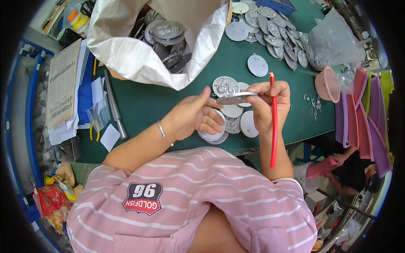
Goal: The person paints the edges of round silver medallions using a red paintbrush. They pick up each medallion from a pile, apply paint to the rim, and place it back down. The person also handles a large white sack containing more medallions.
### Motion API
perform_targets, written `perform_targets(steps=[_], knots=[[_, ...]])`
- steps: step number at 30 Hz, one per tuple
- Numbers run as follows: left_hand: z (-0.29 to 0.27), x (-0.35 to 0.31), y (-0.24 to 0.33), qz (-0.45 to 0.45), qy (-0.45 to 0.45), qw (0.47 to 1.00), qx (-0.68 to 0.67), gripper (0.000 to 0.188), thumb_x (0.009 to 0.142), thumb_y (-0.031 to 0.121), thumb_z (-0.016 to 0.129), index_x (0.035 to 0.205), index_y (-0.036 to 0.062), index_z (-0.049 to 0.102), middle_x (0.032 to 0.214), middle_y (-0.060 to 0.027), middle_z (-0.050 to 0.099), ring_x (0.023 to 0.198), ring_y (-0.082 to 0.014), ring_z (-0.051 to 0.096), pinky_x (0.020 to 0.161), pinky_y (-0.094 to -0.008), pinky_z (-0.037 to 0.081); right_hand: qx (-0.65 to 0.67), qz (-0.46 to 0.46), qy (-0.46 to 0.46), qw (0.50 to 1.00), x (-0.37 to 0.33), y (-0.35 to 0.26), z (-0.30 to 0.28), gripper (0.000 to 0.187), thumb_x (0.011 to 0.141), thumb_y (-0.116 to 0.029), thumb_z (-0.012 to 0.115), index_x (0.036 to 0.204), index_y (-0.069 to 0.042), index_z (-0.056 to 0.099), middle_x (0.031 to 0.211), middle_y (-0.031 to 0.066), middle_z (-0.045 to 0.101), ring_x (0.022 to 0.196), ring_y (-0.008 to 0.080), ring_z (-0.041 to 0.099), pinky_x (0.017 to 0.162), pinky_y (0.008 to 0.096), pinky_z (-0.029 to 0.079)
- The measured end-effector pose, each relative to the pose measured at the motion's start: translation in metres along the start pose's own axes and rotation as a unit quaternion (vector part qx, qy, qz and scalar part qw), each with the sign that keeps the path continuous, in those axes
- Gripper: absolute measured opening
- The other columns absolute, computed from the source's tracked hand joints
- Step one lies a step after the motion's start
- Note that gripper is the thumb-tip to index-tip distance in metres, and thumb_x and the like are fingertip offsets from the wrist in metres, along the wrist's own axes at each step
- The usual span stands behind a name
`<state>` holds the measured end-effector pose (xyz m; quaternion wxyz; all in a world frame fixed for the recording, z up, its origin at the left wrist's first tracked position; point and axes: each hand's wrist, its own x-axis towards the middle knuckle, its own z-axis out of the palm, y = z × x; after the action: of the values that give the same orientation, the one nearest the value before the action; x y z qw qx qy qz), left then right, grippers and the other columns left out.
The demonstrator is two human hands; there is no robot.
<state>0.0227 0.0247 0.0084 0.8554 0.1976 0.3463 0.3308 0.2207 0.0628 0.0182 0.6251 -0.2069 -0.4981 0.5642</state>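
Note:
A round, silver-grey metal medal (236, 98) is pinched nearly edge-on in my right hand (266, 107). The same hand also has a long red pencil (274, 130) tucked between its fingers, tip pointing away from me. My left hand (192, 116) is open, fingers apart and palm turned toward the medal. Its fingers are close to the medal's left edge; whether they touch I cannot tell. Below and around both hands several more medals lie on the green table, such as an embossed medal (225, 85) and a plain-backed medal (249, 125).
An open white woven sack (139, 63) holding medals stands at the far left. Behind right lies a heap of medals (274, 31) beside a clear plastic bag (335, 40). A pink cup (327, 85) and small metal rings (314, 103) are right. A metal rod (113, 103) lies left.

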Motion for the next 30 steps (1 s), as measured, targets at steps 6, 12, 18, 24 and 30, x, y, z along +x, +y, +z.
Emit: perform_targets(steps=[6, 12, 18, 24, 30], knots=[[0.005, 0.008, -0.003, -0.04, -0.08, 0.994, -0.063, 0.052, 0.097, 0.04, 0.03, 0.112, -0.0069, 0.049, 0.092, -0.0218, 0.062, 0.076, -0.0248, 0.067, 0.064, -0.0286, 0.057, 0.113, 0.071, 0.022, 0.991, -0.015, 0.007, 0.0, 0.04, 0.071, 0.016, 0.063, 0.091, -0.009, 0.039, 0.086, 0.0177, 0.062, 0.078, 0.0207, 0.063, 0.072, 0.0297, 0.052], [0.009, 0.006, -0.008, -0.021, -0.049, 0.987, -0.15, 0.031, 0.094, 0.019, 0.043, 0.109, -0.0062, 0.051, 0.088, -0.0178, 0.063, 0.075, -0.0188, 0.066, 0.06, -0.025, 0.057, 0.119, 0.092, 0.032, 0.988, -0.021, 0.013, -0.005, 0.035, 0.074, 0.013, 0.062, 0.091, -0.01, 0.041, 0.092, 0.0204, 0.063, 0.084, 0.0228, 0.063, 0.077, 0.0307, 0.051], [0.005, 0.001, -0.007, 0.038, -0.007, 0.986, -0.16, 0.029, 0.09, 0.011, 0.049, 0.113, -0.0061, 0.048, 0.088, -0.0135, 0.063, 0.074, -0.0164, 0.066, 0.059, -0.0215, 0.055, 0.045, 0.116, 0.004, 0.992, -0.026, 0.016, -0.012, 0.032, 0.076, 0.012, 0.06, 0.091, -0.009, 0.04, 0.105, 0.0247, 0.061, 0.093, 0.0234, 0.062, 0.082, 0.0319, 0.049], [0.02, -0.004, 0.001, 0.11, 0.046, 0.993, -0.017, 0.041, 0.086, 0.011, 0.055, 0.12, -0.0076, 0.041, 0.097, -0.0154, 0.061, 0.074, -0.0189, 0.066, 0.063, -0.0242, 0.055, -0.162, 0.138, 0.127, 0.969, -0.025, 0.008, 0.003, 0.012, 0.089, -0.008, 0.054, 0.09, -0.006, 0.042, 0.097, 0.0173, 0.061, 0.081, 0.0155, 0.061, 0.065, 0.0234, 0.051], [0.026, -0.006, -0.006, 0.217, 0.016, 0.969, 0.12, 0.062, 0.077, -0.003, 0.062, 0.129, -0.0117, 0.028, 0.097, -0.0158, 0.059, 0.078, -0.0184, 0.064, 0.069, -0.0254, 0.053, 0.008, 0.26, 0.101, 0.96, -0.025, 0.018, -0.003, 0.014, 0.087, -0.009, 0.059, 0.085, -0.009, 0.045, 0.077, 0.0021, 0.054, 0.062, 0.0065, 0.053, 0.052, 0.0175, 0.045]])
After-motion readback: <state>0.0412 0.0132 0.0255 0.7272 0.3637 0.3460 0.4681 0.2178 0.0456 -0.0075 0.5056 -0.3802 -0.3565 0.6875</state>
